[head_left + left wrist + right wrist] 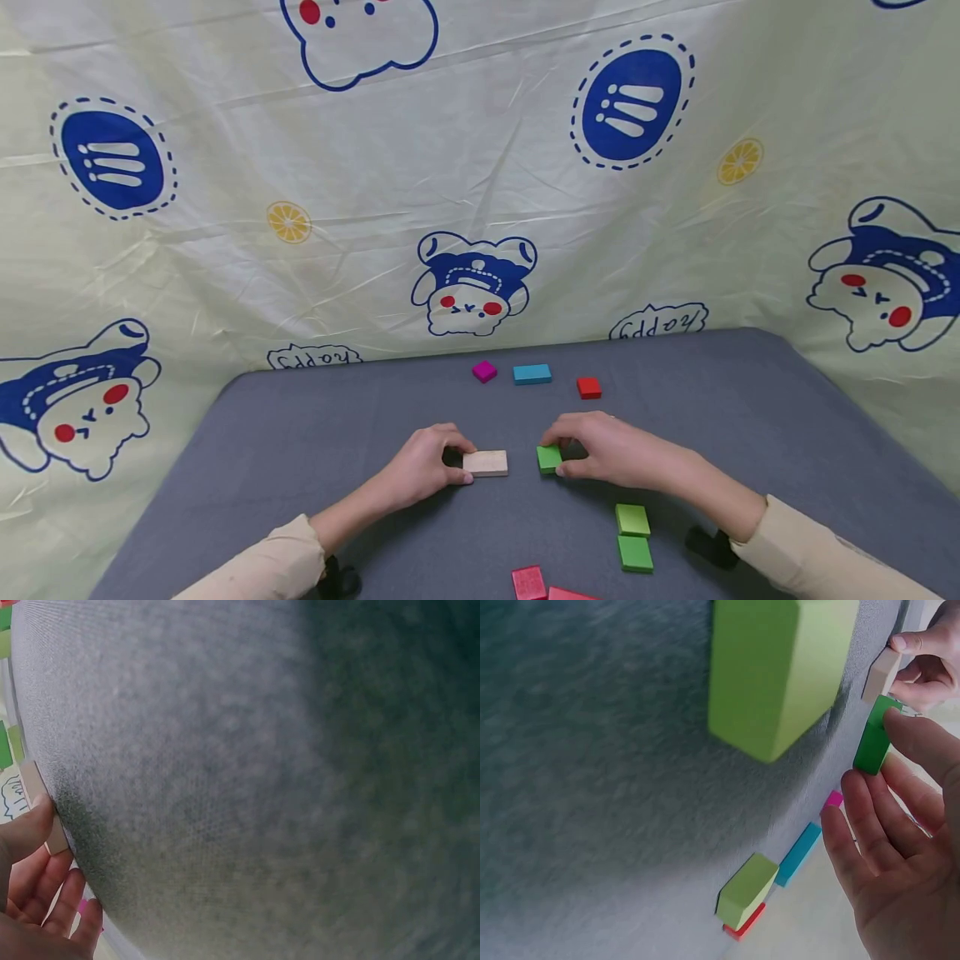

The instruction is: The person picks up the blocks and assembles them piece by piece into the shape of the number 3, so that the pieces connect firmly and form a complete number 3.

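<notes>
Two blocks at or just over the grey, cloth-covered desk (262, 442), slightly apart: left hand (426, 465) fingers clamped on a pale rectangular wooden block (487, 463), right hand (611, 450) fingers on a bright-green rectangular block (548, 459). Likely positioning; next move probably calls for steady, level alignment.

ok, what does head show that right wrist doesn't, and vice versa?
Head only: both sleeves, the pinkish-red blocks at the bottom edge, the loose green block nearest them, and the orange-slice prints.

Right wrist only: a second light green block, overlapping the red block in the picture; can't make it out in head, probably hidden behind the right hand.

Both: left hand pinching the pale wooden block, right hand gripping its green block, plus the red, blue and magenta blocks and one light green block.
</notes>
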Demonstrator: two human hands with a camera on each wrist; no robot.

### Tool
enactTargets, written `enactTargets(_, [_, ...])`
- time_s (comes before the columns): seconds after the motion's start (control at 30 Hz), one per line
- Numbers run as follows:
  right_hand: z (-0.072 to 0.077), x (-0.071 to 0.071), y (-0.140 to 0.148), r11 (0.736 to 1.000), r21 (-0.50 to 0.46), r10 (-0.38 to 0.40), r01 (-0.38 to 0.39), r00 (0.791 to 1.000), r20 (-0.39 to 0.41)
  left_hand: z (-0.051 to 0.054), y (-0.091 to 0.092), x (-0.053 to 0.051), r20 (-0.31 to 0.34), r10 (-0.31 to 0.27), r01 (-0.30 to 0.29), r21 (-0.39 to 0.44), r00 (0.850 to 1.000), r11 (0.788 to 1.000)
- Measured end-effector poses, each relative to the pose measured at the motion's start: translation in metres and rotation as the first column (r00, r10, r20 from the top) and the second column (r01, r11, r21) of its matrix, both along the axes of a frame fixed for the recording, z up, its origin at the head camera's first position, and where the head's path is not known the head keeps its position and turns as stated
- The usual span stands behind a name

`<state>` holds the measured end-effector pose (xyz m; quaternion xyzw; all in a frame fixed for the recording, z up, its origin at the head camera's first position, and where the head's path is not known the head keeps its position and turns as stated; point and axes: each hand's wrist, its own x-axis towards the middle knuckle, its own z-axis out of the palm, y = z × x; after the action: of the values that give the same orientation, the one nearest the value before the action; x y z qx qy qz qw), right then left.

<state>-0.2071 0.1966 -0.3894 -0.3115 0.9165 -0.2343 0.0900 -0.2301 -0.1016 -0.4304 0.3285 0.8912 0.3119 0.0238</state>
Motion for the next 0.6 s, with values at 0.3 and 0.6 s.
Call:
enactTargets(0.3, [-0.006,-0.006,-0.018,1.000,0.010,0.020,-0.020,1.000,0.016,-0.001,-0.001,-0.003,-0.004,-0.013,0.013,-0.003,1.000,1.000])
enactTargets(0.6, [-0.009,-0.011,-0.031,0.999,0.017,0.041,-0.041,0.999,-0.004,0.000,-0.001,-0.002,0.019,-0.013,0.013,0.011,1.000,1.000])
